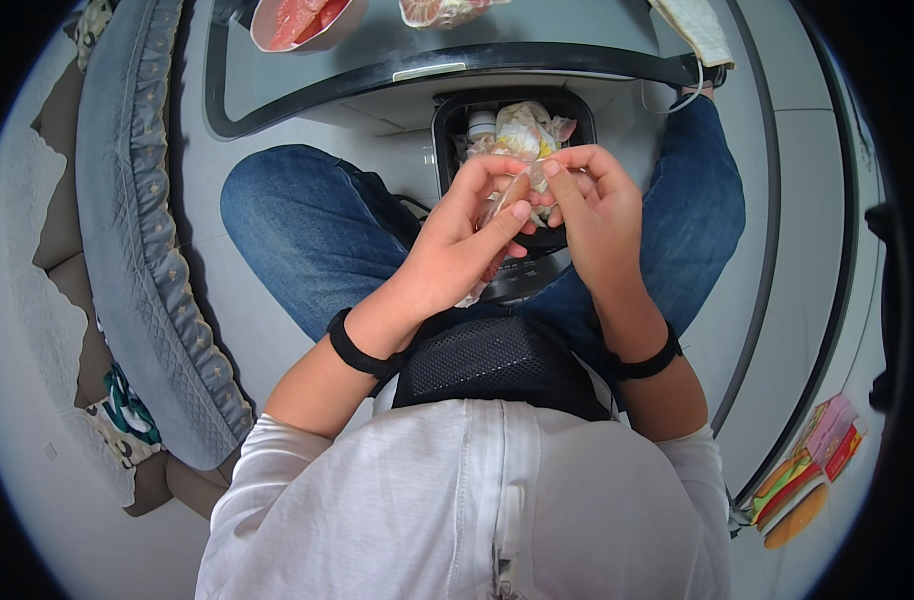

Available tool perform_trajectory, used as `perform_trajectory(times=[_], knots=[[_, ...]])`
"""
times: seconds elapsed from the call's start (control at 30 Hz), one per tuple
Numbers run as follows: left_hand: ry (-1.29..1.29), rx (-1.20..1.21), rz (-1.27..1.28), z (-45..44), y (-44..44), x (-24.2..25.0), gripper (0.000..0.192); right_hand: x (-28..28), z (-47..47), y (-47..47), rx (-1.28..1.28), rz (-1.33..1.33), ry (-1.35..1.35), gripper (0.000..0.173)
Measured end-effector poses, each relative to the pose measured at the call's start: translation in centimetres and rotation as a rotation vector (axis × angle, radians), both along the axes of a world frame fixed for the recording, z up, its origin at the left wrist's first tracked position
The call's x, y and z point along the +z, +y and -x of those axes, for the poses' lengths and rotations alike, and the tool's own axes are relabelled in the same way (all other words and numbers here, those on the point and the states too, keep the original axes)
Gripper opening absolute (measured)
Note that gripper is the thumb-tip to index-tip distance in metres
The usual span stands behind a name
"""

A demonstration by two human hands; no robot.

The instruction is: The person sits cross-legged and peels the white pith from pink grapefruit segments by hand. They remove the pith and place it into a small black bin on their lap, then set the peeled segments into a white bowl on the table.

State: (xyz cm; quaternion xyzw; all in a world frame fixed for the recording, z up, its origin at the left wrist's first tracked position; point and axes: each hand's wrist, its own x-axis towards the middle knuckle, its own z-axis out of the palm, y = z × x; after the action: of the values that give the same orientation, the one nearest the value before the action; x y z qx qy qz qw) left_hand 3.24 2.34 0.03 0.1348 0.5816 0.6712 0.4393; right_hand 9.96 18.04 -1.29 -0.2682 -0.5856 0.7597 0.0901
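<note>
My left hand (464, 232) holds a citrus segment (514, 191), likely grapefruit or pomelo, its pinkish pulp partly wrapped in pale membrane. With thumb and fingers, my right hand (595, 199) pinches the segment's upper end. Both hands are close together over a black waste bin (442, 139), which stands between my knees. Inside the bin lie a white-capped bottle (482, 124), a crumpled clear bag (523, 124) and peel or membrane scraps. On the table beyond, a bowl (344, 26) holds peeled pink pulp (304, 21), and a partly peeled citrus fruit (442, 11) sits to its right.
The dark-rimmed table (532, 56) curves just beyond the bin. A white cloth item with a cord (697, 34) hangs at its right corner. A grey quilted sofa (138, 225) runs along the left, and a colourful burger-shaped item (794, 487) lies at lower right.
</note>
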Motion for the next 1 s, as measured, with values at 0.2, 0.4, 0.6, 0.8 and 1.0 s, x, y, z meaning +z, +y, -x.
perform_trajectory(times=[0.2, 0.4, 0.6, 0.8, 1.0], knots=[[-0.028, 0.107, -0.152, -0.4, 0.0, -0.3, 0.037, -0.5, 0.4, 0.2, -0.007, 0.142, -0.017, 0.014], [-0.051, 0.292, -0.198, 1.1, -0.9, -0.2, 0.046, -1.4, 0.5, 1.8, -0.133, 0.159, -0.073, 0.019], [-0.409, 0.352, -0.291, 2.7, -1.3, -0.5, 0.052, -2.1, 0.1, 1.4, 0.061, 0.026, -0.031, 0.02], [-0.316, 0.469, -0.159, 2.4, -0.6, -0.5, 0.051, -2.7, 0.2, 0.9, 0.132, -0.167, 0.027, 0.01], [-0.133, 0.562, -0.142, 2.4, 0.1, -0.7, 0.044, 0.2, -0.2, -1.3, 0.316, 0.127, 0.103, 0.016]])
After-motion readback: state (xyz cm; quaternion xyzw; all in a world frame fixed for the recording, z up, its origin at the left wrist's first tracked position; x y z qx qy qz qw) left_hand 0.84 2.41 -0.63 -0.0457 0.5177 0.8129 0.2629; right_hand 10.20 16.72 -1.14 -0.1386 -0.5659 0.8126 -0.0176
